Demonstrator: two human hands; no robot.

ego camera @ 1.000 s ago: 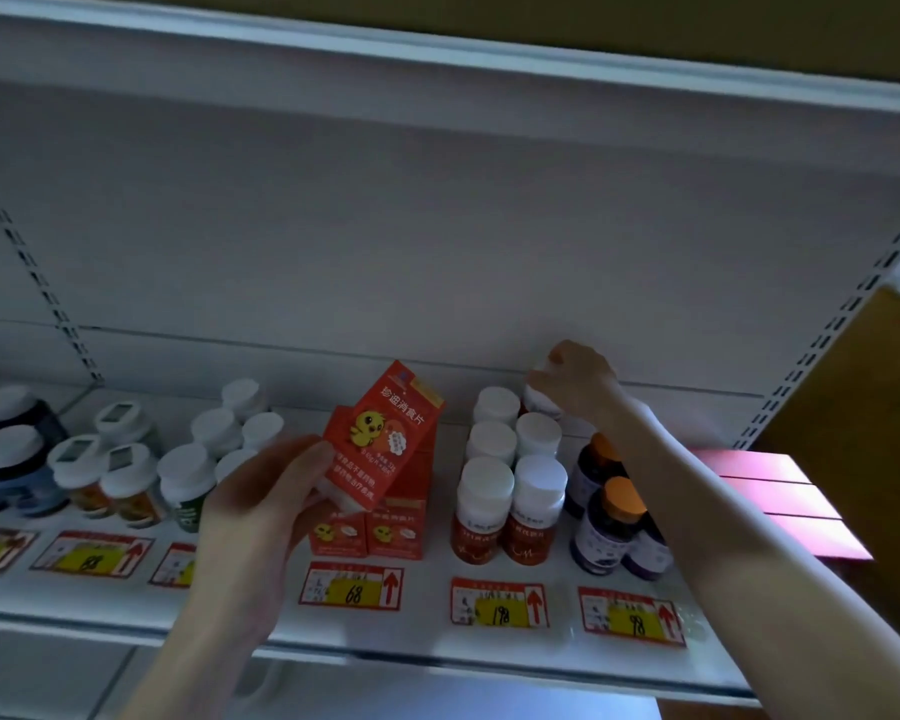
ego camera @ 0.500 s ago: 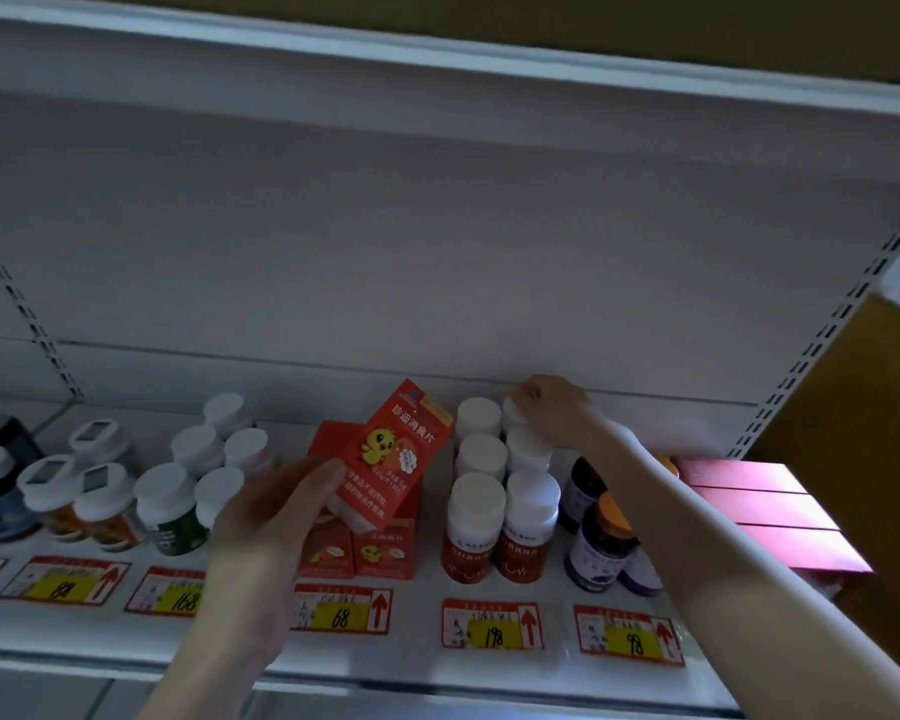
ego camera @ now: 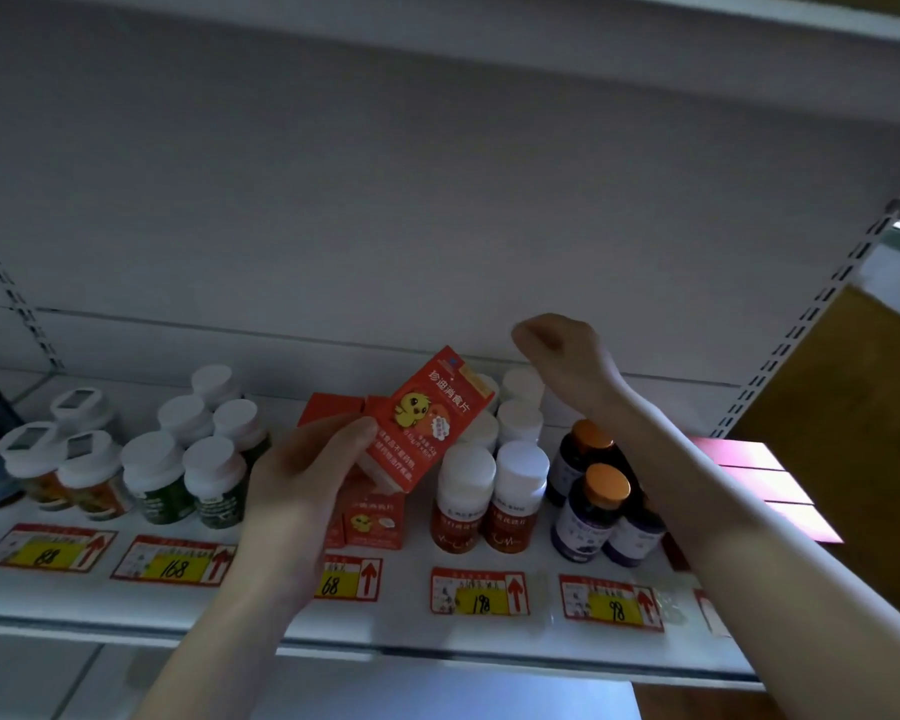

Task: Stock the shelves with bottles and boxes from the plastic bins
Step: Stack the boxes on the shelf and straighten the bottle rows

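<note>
My left hand [ego camera: 302, 475] grips a red box [ego camera: 427, 428] with a yellow chick on it, tilted above the row of matching red boxes [ego camera: 372, 522] on the white shelf [ego camera: 489, 641]. My right hand [ego camera: 562, 350] hovers above the back of the white-capped red bottles [ego camera: 463, 501], fingers loosely curled and holding nothing. Just below it stands the rearmost white-capped bottle [ego camera: 521, 384], apart from the hand.
Orange-capped purple bottles [ego camera: 591, 511] stand under my right forearm. Green bottles [ego camera: 214, 485] and several other white-capped bottles fill the left. Flat red boxes [ego camera: 759, 470] lie at the far right. Price tags [ego camera: 479, 592] line the shelf front. The upper shelf hangs close overhead.
My right hand has lifted off the rearmost white-capped bottle, which stays on the shelf. My left hand has kept the red box, shifting slightly right.
</note>
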